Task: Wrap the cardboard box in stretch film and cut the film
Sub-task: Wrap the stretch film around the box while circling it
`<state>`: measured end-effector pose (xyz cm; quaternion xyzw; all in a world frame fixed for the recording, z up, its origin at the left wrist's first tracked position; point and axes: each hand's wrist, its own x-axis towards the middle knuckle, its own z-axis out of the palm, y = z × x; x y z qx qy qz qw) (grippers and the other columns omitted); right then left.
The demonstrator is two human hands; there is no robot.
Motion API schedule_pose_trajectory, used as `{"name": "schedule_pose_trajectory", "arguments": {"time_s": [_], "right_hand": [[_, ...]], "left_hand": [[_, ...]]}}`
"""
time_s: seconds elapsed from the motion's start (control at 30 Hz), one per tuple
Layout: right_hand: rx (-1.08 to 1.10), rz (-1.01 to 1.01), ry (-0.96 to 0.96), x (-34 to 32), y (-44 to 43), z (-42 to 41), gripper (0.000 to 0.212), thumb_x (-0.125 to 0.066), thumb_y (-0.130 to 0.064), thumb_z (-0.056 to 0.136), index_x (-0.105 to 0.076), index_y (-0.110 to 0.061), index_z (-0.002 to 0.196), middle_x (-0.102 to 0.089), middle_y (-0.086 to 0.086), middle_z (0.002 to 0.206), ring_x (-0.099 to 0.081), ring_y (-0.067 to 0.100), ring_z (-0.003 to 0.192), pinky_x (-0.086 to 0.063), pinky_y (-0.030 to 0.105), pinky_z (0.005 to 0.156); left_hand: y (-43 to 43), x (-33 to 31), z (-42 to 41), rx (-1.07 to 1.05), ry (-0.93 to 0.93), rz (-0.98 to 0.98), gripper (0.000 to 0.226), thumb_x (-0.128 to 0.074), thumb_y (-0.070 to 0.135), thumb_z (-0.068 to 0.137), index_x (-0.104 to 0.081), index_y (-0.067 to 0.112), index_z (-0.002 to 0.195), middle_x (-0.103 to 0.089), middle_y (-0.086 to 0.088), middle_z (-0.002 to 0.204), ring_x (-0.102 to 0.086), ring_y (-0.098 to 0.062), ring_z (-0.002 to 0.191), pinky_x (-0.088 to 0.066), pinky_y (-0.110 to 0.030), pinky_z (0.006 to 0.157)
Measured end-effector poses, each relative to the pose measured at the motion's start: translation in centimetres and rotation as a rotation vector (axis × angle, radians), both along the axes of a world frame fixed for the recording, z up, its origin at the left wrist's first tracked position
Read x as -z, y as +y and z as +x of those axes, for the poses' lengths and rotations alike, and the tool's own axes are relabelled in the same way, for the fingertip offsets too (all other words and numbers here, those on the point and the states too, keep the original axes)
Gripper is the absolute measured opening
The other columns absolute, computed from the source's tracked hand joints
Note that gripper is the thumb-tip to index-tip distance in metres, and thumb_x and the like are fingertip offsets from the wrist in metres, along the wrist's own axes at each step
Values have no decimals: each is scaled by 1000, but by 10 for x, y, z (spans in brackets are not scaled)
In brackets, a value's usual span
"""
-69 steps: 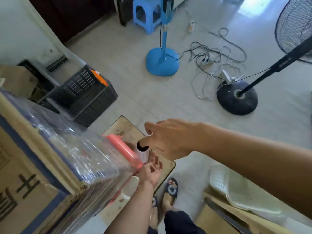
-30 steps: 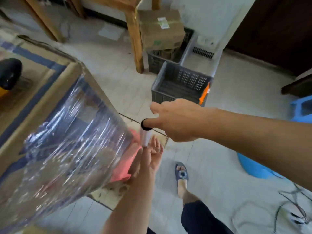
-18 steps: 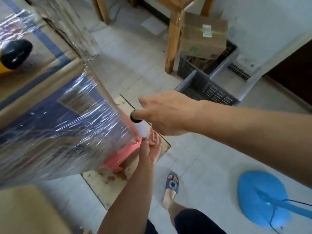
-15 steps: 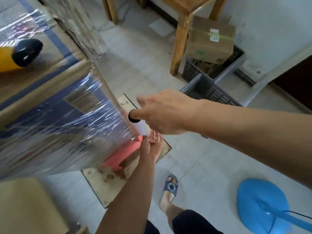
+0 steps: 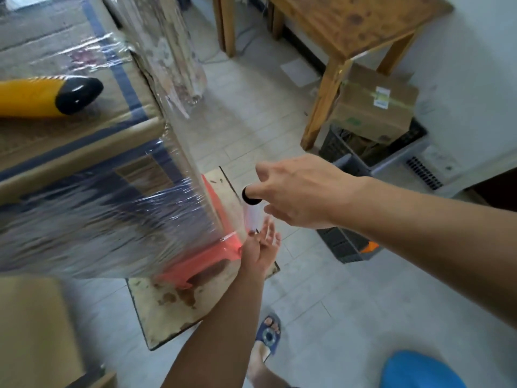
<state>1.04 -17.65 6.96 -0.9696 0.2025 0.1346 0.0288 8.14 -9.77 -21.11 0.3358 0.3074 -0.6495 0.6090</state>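
Film (image 5: 179, 211) runs from cardboard box (image 5: 70, 147) to roll (image 5: 251, 197), right hand (image 5: 302, 194) pinching its top, left hand (image 5: 261, 247) flat-fingered beneath; steady, level tension should keep layers smooth.

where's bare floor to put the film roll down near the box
Bare tile lies between the cardboard box and the wooden table, and again between the grey crate and the blue base. Crowded right of the table leg: a carton on crates.
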Motion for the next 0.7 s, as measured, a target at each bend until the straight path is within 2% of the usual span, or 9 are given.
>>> {"name": "schedule_pose_trajectory", "arguments": {"time_s": [0.03, 0.1, 0.13, 0.23, 0.3, 0.4, 0.53, 0.63, 0.7], "right_hand": [[0, 2, -1, 1, -2, -2, 36, -50, -39, 99, -43, -31, 133, -49, 3, 110, -55, 22, 79, -42, 33, 58], [4, 4, -19, 3, -6, -5, 38, -48, -43, 99, -42, -33, 135, -49, 2, 111, -56, 22, 81, -42, 33, 59], [7, 5, -31, 5, -7, -5, 39, -47, -45, 99, -43, -33, 136, -49, 2, 110, -56, 22, 81, -41, 33, 59], [12, 15, -90, 12, -9, 1, 35, -46, -46, 99, -51, -28, 129, -50, 1, 108, -55, 23, 79, -36, 33, 58], [-11, -14, -148, 17, -9, 4, 29, -47, -42, 100, -57, -23, 119, -53, 1, 106, -58, 25, 79, -33, 33, 58], [-40, -58, -200, 20, -6, 5, 23, -51, -38, 100, -61, -19, 109, -56, -1, 101, -62, 25, 77, -37, 33, 56], [-30, -56, -224, 14, -1, 6, 22, -51, -38, 100, -61, -20, 107, -57, 0, 101, -63, 26, 78, -37, 33, 57], [0, -58, -221, 12, 2, 6, 22, -50, -39, 100, -62, -21, 107, -56, -1, 101, -64, 25, 81, -37, 33, 57], [19, -55, -207, 11, 5, 4, 23, -49, -39, 101, -63, -21, 106, -56, -1, 101, -65, 26, 84, -37, 34, 58]], "left_hand": [[-4, -6, -3, -32, 13, -23, 52, -23, -18, 87, -49, 24, 105, -64, -11, 96, -59, -25, 88, -43, -37, 73], [-12, -8, -4, -53, 7, -11, 92, -31, -20, 72, -35, 42, 140, -61, -11, 101, -58, -25, 89, -43, -38, 74], [-15, -12, -3, -32, -23, -28, 97, -34, -17, 64, -35, 43, 140, -61, -10, 101, -58, -24, 89, -43, -38, 73], [-15, -16, 2, -1, -88, -17, 53, -30, -18, 68, -46, 25, 94, -63, -9, 100, -58, -24, 90, -42, -37, 73], [-13, -22, 7, 20, -138, 3, 41, -25, -17, 77, -42, 21, 82, -60, -9, 95, -57, -23, 90, -41, -35, 74], [-9, -40, 12, 143, -246, -17, 25, -36, -10, 69, -39, 15, 68, -47, -6, 69, -51, -23, 79, -39, -34, 69], [14, -75, 23, 406, -423, 46, 22, -35, 10, 100, -53, 16, 90, -52, -3, 86, -60, -24, 89, -45, -39, 80], [25, -105, 32, 638, -845, 106, 30, -45, 3, 97, -51, 21, 119, -58, -1, 105, -63, -28, 107, -50, -44, 82], [32, -133, 41, 678, -929, 73, 33, -54, 3, 90, -55, 13, 122, -60, -2, 102, -63, -32, 105, -47, -40, 72]]}}
